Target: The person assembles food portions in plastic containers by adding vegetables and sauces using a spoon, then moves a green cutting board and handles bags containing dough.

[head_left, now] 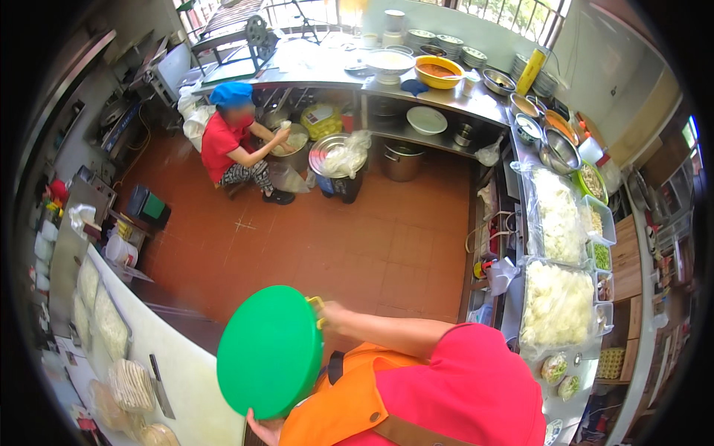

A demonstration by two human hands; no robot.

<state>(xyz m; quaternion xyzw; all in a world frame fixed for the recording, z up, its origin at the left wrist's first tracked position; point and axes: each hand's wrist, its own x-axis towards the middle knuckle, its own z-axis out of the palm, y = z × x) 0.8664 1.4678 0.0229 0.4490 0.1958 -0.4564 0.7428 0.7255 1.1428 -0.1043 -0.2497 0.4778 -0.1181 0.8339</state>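
In front of my body I hold a large round green lid-like disc (269, 349), tilted, with a thick rim and a yellow piece like a handle (320, 312) at its upper right. My right hand (338, 317) reaches across from the right and is closed at that yellow piece. At the lower edge of the disc, my left hand (263, 428) grips the rim, its fingers partly hidden. Whatever lies beneath the disc cannot be seen.
A white worktop (190, 357) with a knife (159, 383) and bagged noodles runs along the left. A co-worker (236, 141) squats by pots on the red-tiled floor (335, 238). The right counter carries trays of pale food (558, 305); a yellow bowl (439, 73) stands at the back.
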